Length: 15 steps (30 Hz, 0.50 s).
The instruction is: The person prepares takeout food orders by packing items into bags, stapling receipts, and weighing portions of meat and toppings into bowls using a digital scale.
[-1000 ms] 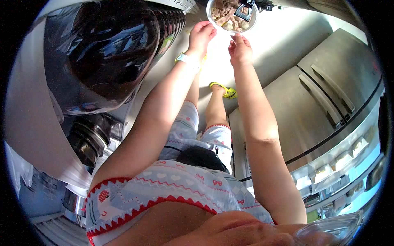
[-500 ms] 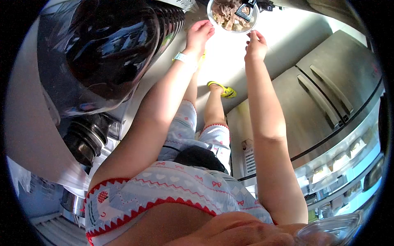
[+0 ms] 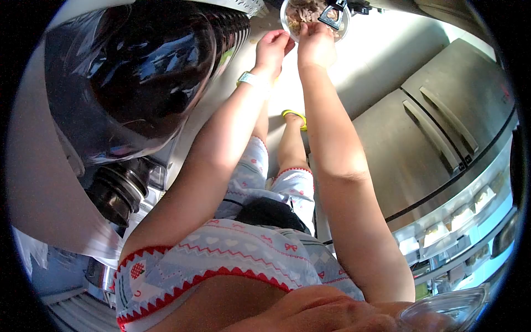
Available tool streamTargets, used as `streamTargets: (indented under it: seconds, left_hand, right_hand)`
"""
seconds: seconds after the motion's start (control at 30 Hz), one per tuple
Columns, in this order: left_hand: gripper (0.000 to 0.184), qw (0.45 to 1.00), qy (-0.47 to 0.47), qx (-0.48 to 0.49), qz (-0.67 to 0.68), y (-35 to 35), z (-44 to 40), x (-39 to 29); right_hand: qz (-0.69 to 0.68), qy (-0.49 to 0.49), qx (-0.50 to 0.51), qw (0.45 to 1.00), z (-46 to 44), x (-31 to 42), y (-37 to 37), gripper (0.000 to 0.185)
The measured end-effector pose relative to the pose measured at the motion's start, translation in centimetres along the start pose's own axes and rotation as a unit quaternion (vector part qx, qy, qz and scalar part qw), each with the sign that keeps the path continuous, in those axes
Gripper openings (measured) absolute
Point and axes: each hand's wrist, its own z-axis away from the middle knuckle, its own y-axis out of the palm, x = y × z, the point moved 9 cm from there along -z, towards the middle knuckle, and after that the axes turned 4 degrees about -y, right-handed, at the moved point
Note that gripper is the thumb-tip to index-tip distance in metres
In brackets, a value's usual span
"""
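Observation:
A round bowl point(image 3: 346, 29) with a pale rim holds pieces of brownish-pink food point(image 3: 307, 11) that look like meat. My left hand point(image 3: 271, 51) is at the bowl's near left side. Its fingers are closed together, and whatever they pinch is too small to make out. Over the near rim reaches my right hand point(image 3: 317, 47), its fingertips bent down at the food. Those fingers are drawn together, and what is between them is hidden. A black bracket-like part point(image 3: 333, 13) overlaps the bowl's right side in view.
On the left stands a large glossy dark container point(image 3: 133, 77) with a ribbed edge. A stainless-steel fridge point(image 3: 420, 149) with two long handles is on the right. Shelves with white packages point(image 3: 437, 235) are at the lower right. A yellow shoe point(image 3: 296, 117) rests on the pale floor.
My right hand has moved left and up from the bowl's right rim to over the food. My left hand has shifted slightly right, its fingers curling in more.

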Motion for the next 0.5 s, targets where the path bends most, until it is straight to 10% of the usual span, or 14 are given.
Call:
streamTargets:
  seconds: [0.5]
  left_hand:
    - [0.015, 0.999, -0.012, -0.007, 0.035, 0.53, 0.88, 0.65]
  right_hand:
    - [-0.002, -0.015, -0.024, 1.000, -0.17, -0.03, 0.57, 0.020]
